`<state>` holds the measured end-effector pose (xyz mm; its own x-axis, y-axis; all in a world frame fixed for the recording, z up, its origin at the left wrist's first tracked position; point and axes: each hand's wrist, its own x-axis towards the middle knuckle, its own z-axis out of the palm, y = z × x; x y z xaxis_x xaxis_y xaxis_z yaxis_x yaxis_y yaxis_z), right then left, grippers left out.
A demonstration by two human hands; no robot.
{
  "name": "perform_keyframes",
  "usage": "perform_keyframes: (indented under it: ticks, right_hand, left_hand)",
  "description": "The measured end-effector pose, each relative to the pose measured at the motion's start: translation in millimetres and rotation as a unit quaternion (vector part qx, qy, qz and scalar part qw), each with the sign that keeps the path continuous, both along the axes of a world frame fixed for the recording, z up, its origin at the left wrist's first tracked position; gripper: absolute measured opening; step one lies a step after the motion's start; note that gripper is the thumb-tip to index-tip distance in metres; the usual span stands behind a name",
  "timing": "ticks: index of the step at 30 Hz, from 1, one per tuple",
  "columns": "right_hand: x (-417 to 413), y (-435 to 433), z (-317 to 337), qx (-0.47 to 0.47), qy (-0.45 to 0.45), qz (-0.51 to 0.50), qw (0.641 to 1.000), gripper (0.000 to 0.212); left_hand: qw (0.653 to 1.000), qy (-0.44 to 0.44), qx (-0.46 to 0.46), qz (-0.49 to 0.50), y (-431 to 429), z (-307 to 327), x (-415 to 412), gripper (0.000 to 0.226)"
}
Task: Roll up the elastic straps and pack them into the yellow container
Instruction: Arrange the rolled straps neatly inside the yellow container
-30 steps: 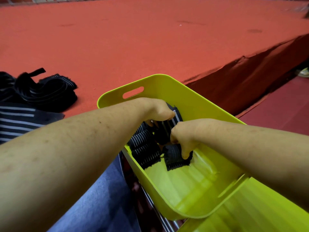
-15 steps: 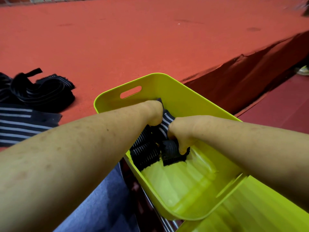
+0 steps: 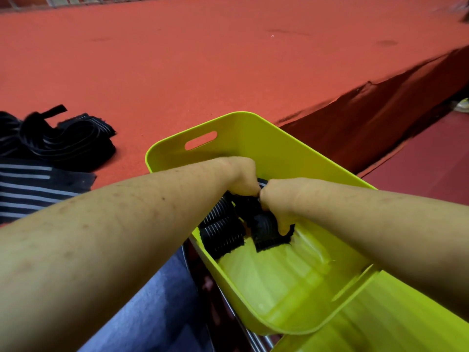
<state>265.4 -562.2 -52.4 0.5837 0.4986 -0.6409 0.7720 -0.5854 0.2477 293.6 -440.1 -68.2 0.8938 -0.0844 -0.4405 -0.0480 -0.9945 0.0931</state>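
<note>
Both hands [image 3: 256, 191] press rolled straps [image 3: 223, 232] inside yellow container [image 3: 279, 153].

— Where are the hands?
— Both bare forearms reach forward and down; the left hand [image 3: 242, 177] and right hand [image 3: 275, 199] meet knuckle to knuckle.
— Fingers?
— Curled under on both; their tips are hidden.

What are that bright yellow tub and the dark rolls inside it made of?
The yellow tub looks like moulded plastic, smooth and slightly glossy: light reflects off its floor, and a handle slot is cut into its wall. The dark rolls look like woven elastic webbing, matte black with thin pale stripes and frayed edges; the exact fibre can't be told.
</note>
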Motion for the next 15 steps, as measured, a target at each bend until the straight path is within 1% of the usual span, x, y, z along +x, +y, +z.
perform_keyframes:
  ticks: [2, 4, 7, 12, 15]
  right_hand:
    - [1, 0, -3, 0.009, 0.001, -0.004, 1.0, 0.062]
    - [2, 2, -7, 0.019, 0.003, 0.001, 1.0, 0.059]
    - [2, 3, -7, 0.001, -0.004, -0.002, 1.0, 0.059]
    - [5, 7, -2, -0.034, -0.031, -0.012, 0.999, 0.057]
    - [6, 4, -3, 0.003, -0.041, -0.01, 0.999, 0.049]
  left_hand:
    - [1.0, 0.026, 0.004, -0.006, -2, 0, 0, 0.03]
    - [0.998, 0.052, 0.031, -0.025, -2, -2, 0, 0.034]
    - [0.995, 0.066, 0.058, -0.042, -5, -3, -4, 0.04]
    - [0.99, 0.066, 0.09, -0.082, -18, -1, -9, 0.034]
    - [0.988, 0.069, 0.104, -0.094, -16, -1, -8, 0.032]
